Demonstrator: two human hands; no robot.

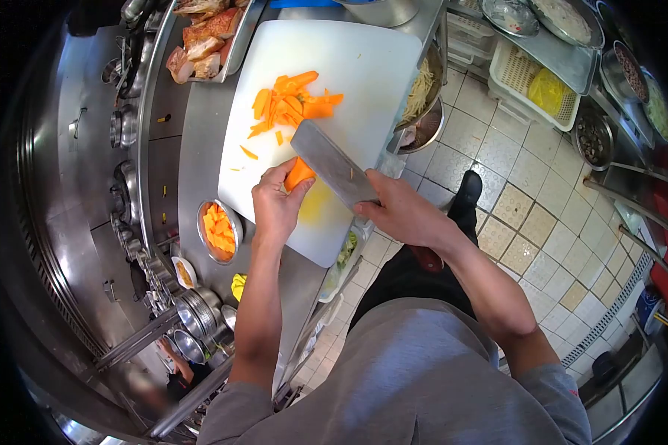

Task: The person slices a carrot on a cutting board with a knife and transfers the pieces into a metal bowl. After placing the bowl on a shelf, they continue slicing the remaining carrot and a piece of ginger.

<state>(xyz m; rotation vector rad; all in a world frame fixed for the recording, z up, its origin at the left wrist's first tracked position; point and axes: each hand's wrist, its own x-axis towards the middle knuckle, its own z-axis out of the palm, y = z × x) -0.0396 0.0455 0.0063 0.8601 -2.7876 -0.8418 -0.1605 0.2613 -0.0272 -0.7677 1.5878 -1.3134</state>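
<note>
My left hand [274, 204] grips an orange carrot piece [300, 175] on the white cutting board [349, 55]. A broad cleaver [335, 162] is in my right hand [404, 211], its blade slanting across the board with the far corner by the carrot piece. My right fingers wrap the blade's near end, and the dark reddish handle [426, 258] shows below the hand. Beyond the blade lies a loose heap of cut carrot [289, 105], with a few slivers scattered nearer my left hand. A yellow stain marks the board beside the blade.
A metal bowl of orange pieces [219, 232] stands left of the board. Farther up is a tray of browned meat [206, 41]. At the right edge sits a bowl of pale shreds [421, 89]. Another person's arm [174, 361] shows at lower left, past the metal rails.
</note>
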